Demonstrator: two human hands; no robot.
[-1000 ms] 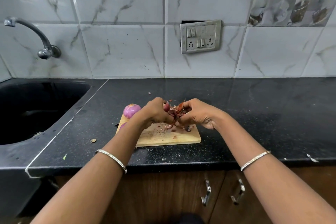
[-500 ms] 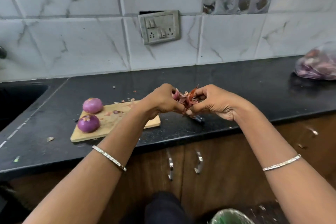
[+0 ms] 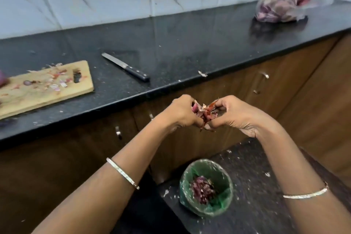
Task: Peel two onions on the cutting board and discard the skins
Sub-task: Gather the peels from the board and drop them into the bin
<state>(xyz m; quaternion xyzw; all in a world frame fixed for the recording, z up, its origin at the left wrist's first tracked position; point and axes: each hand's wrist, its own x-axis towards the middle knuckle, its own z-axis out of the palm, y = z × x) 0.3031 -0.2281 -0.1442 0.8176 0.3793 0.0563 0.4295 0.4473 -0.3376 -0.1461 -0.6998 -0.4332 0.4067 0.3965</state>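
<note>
My left hand [image 3: 181, 113] and my right hand [image 3: 234, 115] are cupped together in front of the counter edge and grip a bunch of red onion skins [image 3: 206, 113] between them. Below them on the floor stands a small bin with a green liner [image 3: 222, 201], holding more purple skins. The wooden cutting board [image 3: 45, 89] lies on the black counter at the left, strewn with skin scraps. A sliver of a peeled purple onion [image 3: 2, 80] shows at the board's left end, cut off by the frame.
A black-handled knife [image 3: 125, 67] lies on the counter right of the board. A clear plastic bag of onions [image 3: 281, 5] sits at the far right by the tiled wall. Wooden cabinet doors with metal handles run under the counter. Scraps dot the floor around the bin.
Both hands carried the skins off the board, past the counter edge, to above the bin. The view swung right and down, so the sink and most of the onions left the frame.
</note>
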